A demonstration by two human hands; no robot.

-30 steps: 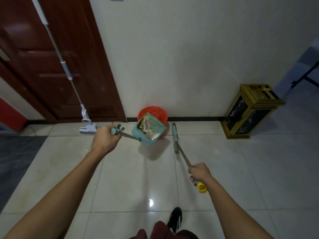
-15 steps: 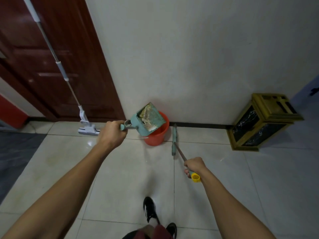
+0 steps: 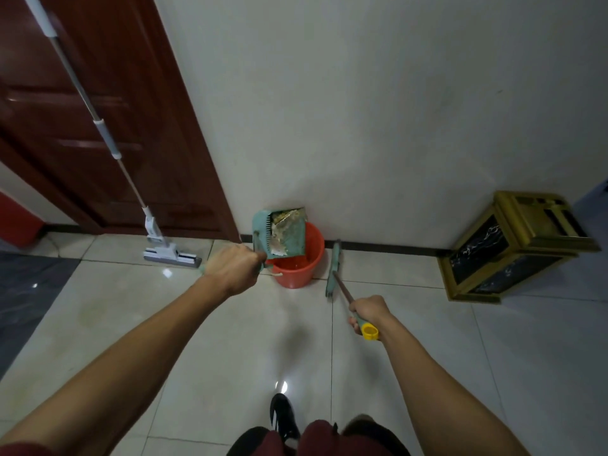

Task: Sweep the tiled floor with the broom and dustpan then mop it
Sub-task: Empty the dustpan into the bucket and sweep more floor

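One change: dustpan (image 3: 285, 234) tipped steeper over bucket (image 3: 297, 268), left hand (image 3: 233, 268) gripping

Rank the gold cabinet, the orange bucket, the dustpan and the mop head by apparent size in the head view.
1. gold cabinet
2. orange bucket and dustpan: they look alike, and the dustpan hides part of the bucket, so no ranking.
3. mop head

We seem to stand in an indoor hallway or entry of a building: glossy pale floor tiles (image 3: 210, 324) run up to a plain white wall (image 3: 362, 110) with a dark skirting. A dark red panelled wooden door (image 3: 98, 126) and a gold-framed black bin (image 3: 513, 248) suggest a residential or office corridor.
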